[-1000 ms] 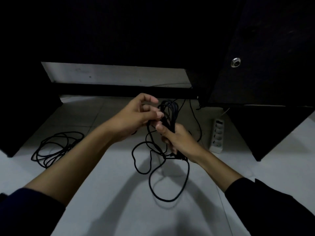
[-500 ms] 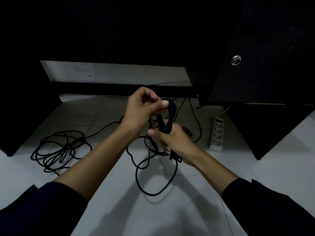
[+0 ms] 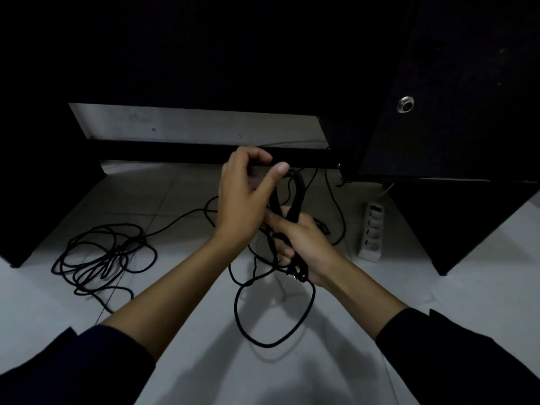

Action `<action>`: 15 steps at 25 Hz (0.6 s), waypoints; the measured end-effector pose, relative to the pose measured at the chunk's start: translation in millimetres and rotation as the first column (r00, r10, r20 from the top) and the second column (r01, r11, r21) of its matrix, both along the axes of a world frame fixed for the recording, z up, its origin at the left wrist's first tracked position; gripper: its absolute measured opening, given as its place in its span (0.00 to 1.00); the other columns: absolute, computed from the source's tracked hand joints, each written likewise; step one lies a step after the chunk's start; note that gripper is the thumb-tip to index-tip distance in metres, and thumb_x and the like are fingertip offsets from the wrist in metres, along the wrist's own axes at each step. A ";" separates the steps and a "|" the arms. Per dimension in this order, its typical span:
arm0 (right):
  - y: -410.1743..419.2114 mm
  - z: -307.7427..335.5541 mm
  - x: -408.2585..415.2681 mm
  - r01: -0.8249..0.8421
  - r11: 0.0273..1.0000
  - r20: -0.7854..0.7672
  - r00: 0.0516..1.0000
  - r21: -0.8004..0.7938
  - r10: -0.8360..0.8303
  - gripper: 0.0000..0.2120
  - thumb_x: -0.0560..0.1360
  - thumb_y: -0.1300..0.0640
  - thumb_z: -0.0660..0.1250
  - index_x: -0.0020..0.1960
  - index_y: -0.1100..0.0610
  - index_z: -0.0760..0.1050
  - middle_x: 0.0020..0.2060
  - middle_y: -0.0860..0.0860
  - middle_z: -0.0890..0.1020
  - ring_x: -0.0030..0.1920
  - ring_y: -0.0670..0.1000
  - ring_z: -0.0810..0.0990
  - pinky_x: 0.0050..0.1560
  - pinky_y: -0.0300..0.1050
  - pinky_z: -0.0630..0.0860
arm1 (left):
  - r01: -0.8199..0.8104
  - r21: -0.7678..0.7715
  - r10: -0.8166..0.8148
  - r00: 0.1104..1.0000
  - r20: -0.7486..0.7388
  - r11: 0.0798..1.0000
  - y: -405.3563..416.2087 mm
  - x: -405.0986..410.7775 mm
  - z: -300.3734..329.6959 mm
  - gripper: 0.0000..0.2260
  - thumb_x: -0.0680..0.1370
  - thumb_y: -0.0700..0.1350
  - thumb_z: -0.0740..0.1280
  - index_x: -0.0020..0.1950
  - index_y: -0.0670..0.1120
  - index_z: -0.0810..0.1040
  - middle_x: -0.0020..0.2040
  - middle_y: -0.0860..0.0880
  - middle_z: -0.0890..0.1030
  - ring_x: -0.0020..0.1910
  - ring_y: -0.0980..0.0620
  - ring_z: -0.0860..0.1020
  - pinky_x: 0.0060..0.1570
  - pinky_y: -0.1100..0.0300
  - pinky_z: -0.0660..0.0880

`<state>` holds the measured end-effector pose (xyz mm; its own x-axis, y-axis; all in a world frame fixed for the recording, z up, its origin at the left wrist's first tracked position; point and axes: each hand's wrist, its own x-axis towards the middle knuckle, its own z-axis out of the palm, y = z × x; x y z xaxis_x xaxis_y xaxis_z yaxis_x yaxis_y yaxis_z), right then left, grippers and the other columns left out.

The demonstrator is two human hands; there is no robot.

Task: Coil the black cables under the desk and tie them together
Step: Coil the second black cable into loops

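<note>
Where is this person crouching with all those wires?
Probably the floor under an office or home desk: a dark desk panel overhead, pale floor tiles, a white power strip and loose black cable lying about.

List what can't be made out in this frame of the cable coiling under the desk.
- Head view: how many loops the cable bundle holds; the right hand wraps its grip round it.
- What the left hand pinches; its fingers and dim light hide it.
- Where the cables run behind the desk panel; darkness hides it.
- Whether anything is plugged into the power strip: too small.
- Whether the loose pile joins the bundle.
</note>
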<state>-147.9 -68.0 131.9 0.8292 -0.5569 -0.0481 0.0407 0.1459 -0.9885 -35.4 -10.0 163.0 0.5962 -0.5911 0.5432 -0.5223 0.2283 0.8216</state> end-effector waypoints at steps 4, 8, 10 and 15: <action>-14.2 5.6 -1.5 0.062 0.998 0.050 0.997 0.003 -0.062 0.08 0.78 0.50 0.65 0.49 0.54 0.79 0.32 0.58 0.71 0.19 0.44 0.62 0.19 0.37 0.62 | 0.177 0.164 -0.149 0.974 -0.173 0.970 12.7 -5.9 -21.5 0.12 0.80 0.55 0.60 0.54 0.48 0.73 0.47 0.54 0.79 0.45 0.60 0.79 0.45 0.61 0.76; -24.4 14.4 -2.2 0.157 0.988 0.078 0.984 0.007 -0.157 0.11 0.79 0.50 0.64 0.44 0.57 0.75 0.23 0.52 0.66 0.19 0.44 0.62 0.19 0.37 0.63 | 0.215 0.332 -0.234 0.972 0.018 0.918 25.8 2.4 -40.8 0.08 0.81 0.52 0.60 0.48 0.49 0.74 0.40 0.52 0.79 0.39 0.54 0.77 0.41 0.59 0.73; -26.8 18.9 -2.6 0.176 0.984 0.094 0.980 0.024 -0.178 0.11 0.79 0.51 0.64 0.43 0.57 0.74 0.23 0.50 0.64 0.19 0.44 0.62 0.19 0.37 0.62 | 0.214 0.348 -0.224 0.974 -0.012 0.913 27.5 11.3 -45.4 0.08 0.81 0.49 0.61 0.43 0.49 0.74 0.34 0.53 0.76 0.35 0.56 0.74 0.39 0.62 0.70; -27.9 27.6 -3.6 0.165 0.985 0.152 0.973 0.056 -0.172 0.10 0.80 0.53 0.63 0.42 0.57 0.74 0.29 0.50 0.67 0.21 0.43 0.64 0.19 0.36 0.62 | 0.039 0.752 -0.126 0.990 0.059 0.658 24.8 30.5 -67.7 0.13 0.82 0.50 0.60 0.45 0.42 0.77 0.39 0.49 0.78 0.39 0.50 0.76 0.41 0.58 0.72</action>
<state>-151.5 -95.9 159.4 0.7227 -0.6895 0.0478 0.2215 0.1657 -0.9610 -4.9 14.7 95.3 0.4947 -0.8675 -0.0531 -0.6183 -0.3942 0.6800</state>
